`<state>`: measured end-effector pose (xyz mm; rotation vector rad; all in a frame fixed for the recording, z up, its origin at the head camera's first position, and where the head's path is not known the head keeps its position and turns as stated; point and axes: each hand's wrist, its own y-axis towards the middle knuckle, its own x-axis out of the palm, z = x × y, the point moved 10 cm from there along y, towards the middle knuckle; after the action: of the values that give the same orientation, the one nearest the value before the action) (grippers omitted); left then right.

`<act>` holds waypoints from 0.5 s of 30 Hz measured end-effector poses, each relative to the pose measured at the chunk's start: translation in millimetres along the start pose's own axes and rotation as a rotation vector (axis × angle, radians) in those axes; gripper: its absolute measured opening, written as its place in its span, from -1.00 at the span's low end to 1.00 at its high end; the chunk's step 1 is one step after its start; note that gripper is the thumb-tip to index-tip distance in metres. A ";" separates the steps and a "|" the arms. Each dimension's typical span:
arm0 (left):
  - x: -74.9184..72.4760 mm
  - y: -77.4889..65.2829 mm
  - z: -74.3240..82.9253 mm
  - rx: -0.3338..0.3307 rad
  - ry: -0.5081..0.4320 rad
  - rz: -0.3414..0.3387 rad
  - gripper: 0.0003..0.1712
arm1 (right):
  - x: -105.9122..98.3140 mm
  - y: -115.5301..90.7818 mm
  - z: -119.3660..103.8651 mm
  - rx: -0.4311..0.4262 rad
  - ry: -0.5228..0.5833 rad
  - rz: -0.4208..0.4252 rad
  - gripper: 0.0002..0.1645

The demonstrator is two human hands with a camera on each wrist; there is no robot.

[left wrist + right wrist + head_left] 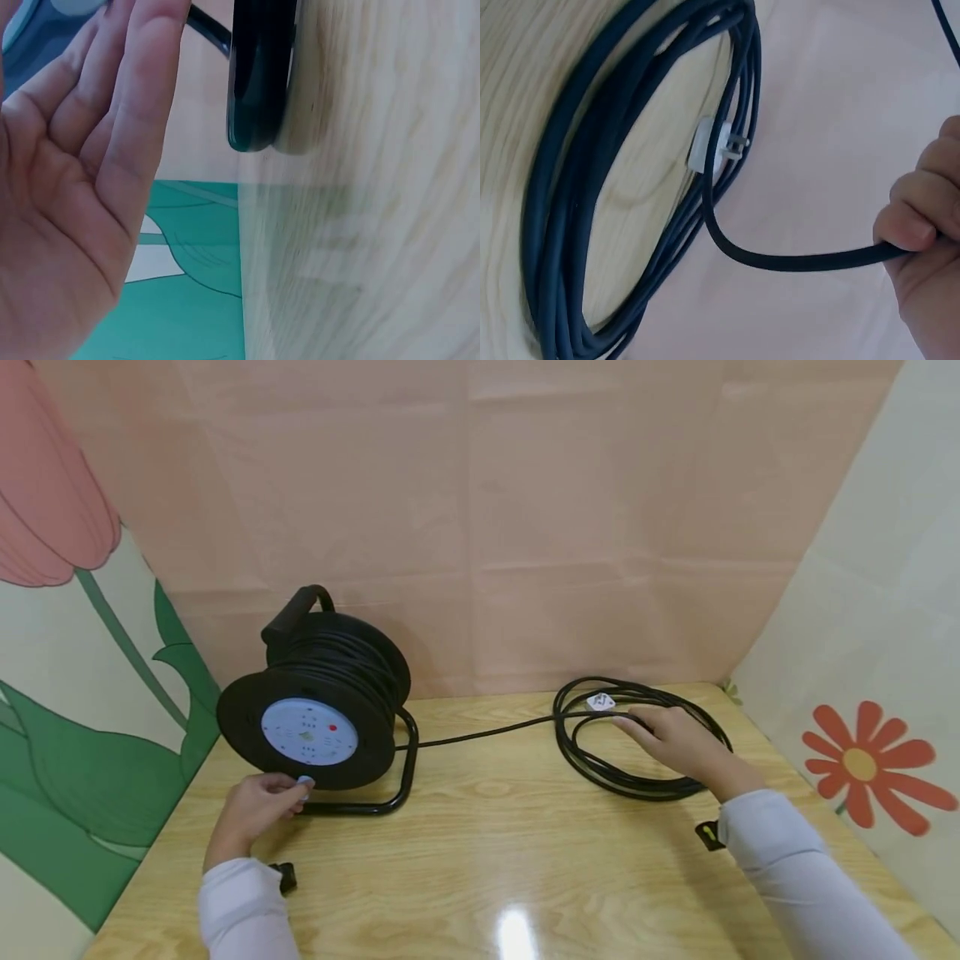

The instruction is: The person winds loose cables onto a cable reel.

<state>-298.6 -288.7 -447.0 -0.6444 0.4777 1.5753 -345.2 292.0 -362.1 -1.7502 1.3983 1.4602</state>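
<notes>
A black cable reel [311, 718] with a pale round socket panel [307, 732] stands at the left on a tubular frame. My left hand [258, 802] pinches a small pale knob [305, 781] at the lower rim of its disc. In the left wrist view the palm [67, 217] shows large, and the fingers reach up past the top edge. At the right, my right hand [675, 739] grips the black cable [802, 262] above a loose coil [622, 789]. From the reel, the cable runs nearly taut to that hand. Inside the coil sits a white plug [709, 146] with metal pins.
The wooden table [480, 860] backs onto a pink sheet [480, 527]. Flower-painted panels stand on both sides. A small black object [285, 877] lies by the left sleeve, and another black piece [708, 835] is beside the right cuff.
</notes>
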 end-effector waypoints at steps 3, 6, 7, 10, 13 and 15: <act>-7.0 -1.6 0.2 0.004 0.064 0.046 -0.42 | 2.8 3.5 -1.8 0.014 -0.010 0.018 -0.48; -13.4 -3.6 0.0 -0.002 0.105 0.070 -0.39 | 2.3 7.5 -5.6 0.003 -0.035 0.054 -0.51; -15.6 -4.2 -0.1 -0.002 0.111 0.078 -0.38 | 1.3 9.2 -7.6 -0.010 -0.047 0.073 -0.53; -22.1 -5.8 -0.1 0.002 0.126 0.115 -0.36 | -5.5 14.8 -17.7 -0.070 -0.092 0.163 -0.58; -28.5 -7.5 0.0 0.022 0.130 0.174 -0.42 | -15.9 18.0 -32.2 -0.158 -0.159 0.293 -0.65; -32.7 -8.7 -1.2 0.031 0.118 0.219 -0.48 | -23.5 17.5 -44.7 -0.236 -0.207 0.387 -0.65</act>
<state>-288.6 -313.2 -425.9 -0.6813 0.6782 1.7377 -339.1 257.6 -321.7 -1.4538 1.5641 2.0209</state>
